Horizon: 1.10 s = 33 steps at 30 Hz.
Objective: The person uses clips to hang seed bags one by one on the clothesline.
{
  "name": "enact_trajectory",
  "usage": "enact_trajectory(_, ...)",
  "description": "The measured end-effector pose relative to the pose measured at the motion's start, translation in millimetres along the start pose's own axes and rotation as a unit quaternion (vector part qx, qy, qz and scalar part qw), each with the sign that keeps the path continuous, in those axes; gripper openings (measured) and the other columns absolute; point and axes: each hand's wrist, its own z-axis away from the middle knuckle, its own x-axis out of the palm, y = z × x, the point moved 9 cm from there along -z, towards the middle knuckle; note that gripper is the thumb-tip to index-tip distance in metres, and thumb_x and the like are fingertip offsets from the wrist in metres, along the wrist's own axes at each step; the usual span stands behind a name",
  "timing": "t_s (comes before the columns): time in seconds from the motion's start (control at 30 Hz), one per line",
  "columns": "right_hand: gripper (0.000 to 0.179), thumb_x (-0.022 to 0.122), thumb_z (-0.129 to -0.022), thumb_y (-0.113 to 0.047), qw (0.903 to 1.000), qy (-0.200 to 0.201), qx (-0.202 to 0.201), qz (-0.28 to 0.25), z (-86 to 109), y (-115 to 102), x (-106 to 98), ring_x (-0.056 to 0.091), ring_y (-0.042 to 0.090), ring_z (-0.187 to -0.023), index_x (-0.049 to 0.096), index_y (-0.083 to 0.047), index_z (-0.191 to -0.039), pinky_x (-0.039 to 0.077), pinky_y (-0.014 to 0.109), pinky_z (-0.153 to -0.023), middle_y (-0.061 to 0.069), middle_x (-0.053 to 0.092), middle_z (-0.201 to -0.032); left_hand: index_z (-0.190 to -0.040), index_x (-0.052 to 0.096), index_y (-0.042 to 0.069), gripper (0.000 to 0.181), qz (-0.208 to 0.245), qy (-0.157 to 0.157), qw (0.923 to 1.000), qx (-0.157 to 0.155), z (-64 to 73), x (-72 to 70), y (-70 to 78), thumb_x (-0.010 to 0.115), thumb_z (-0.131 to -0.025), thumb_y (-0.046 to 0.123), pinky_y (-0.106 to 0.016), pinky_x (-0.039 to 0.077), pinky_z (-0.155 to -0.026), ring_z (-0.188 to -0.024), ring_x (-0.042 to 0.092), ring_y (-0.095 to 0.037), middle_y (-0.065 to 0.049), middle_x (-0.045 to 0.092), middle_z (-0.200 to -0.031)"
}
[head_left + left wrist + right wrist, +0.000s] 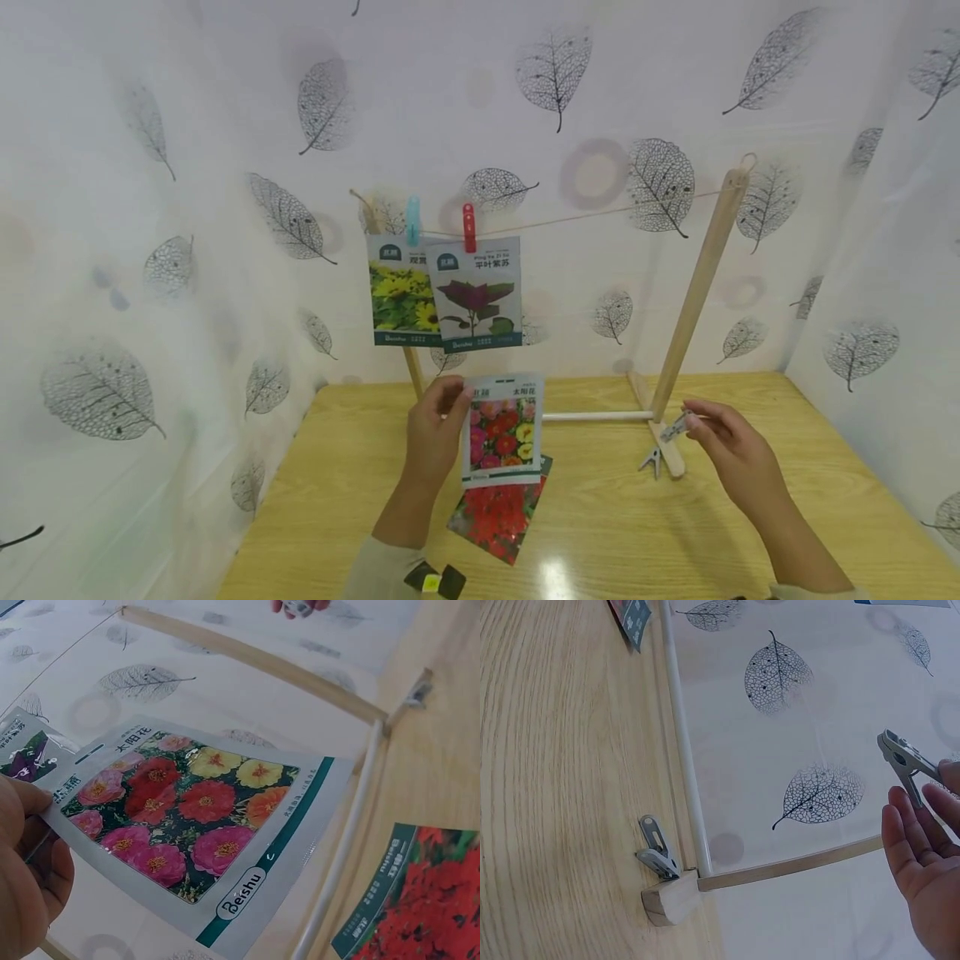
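Note:
My left hand (437, 425) pinches the upper left edge of a seed packet (187, 817) with pink, red and yellow flowers, held up above the table. My right hand (738, 454) holds a grey clothespin (901, 759) between thumb and fingers, right of the wooden stand. Two more seed packets hang from a string (585, 215): a yellow-flowered one (401, 300) under a blue clothespin (413, 222), and a purple-leaved one (480, 300) under a red clothespin (469, 227). They overlap partly.
A red-flowered packet (498, 521) lies on the table (600, 517), partly covered by the held one. Another grey clothespin (656, 847) sits by the foot of the stand's right post (697, 300). A white rod (596, 417) joins the posts low down.

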Motion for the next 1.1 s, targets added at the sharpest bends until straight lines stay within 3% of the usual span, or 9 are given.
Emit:
enact_trajectory(0.47, 0.026, 0.051, -0.106, -0.012, 0.9986, 0.033, -0.04, 0.013, -15.3, -18, -9, 0.058, -0.01, -0.099, 0.065, -0.004, -0.126, 0.046, 0.004, -0.086, -0.018, 0.058, -0.11, -0.108, 0.067, 0.012, 0.021, 0.014, 0.006, 0.9999, 0.005, -10.6, 5.4, 9.5, 0.065, -0.099, 0.031, -0.023, 0.053, -0.08, -0.088, 0.062, -0.014, -0.005, 0.071, -0.1)
enact_trajectory(0.63, 0.027, 0.05, -0.107, -0.013, 0.9976, 0.038, -0.046, 0.035, -19.9, -24, -12, 0.053, -0.014, -0.104, 0.066, -0.009, -0.128, 0.041, 0.001, -0.088, -0.024, 0.057, -0.117, -0.109, 0.066, 0.009, 0.02, 0.029, 0.005, 0.9995, 0.014, -12.5, 8.6, 14.0, 0.065, -0.099, 0.027, -0.023, 0.053, -0.079, -0.088, 0.062, -0.013, -0.007, 0.069, -0.099)
enact_trajectory(0.83, 0.03, 0.05, -0.107, -0.016, 0.996, 0.042, -0.053, 0.058, -25.5, -31, -15, 0.049, -0.014, -0.107, 0.066, -0.012, -0.132, 0.039, 0.002, -0.086, -0.013, 0.06, -0.126, -0.109, 0.066, 0.008, 0.019, 0.038, 0.006, 0.9989, 0.027, -15.1, 9.6, 16.6, 0.065, -0.1, 0.025, -0.022, 0.052, -0.076, -0.085, 0.06, -0.013, -0.008, 0.068, -0.098)
enact_trajectory(1.1, 0.03, 0.053, -0.106, -0.021, 0.9941, 0.066, -0.046, 0.073, -31.1, -40, -22, 0.046, -0.011, -0.103, 0.067, -0.013, -0.131, 0.037, 0.008, -0.08, -0.031, 0.051, -0.124, -0.111, 0.066, 0.007, 0.018, 0.044, 0.008, 0.9987, 0.023, -18.9, 10.7, 19.0, 0.064, -0.101, 0.021, -0.022, 0.052, -0.078, -0.087, 0.059, -0.011, -0.01, 0.068, -0.101)
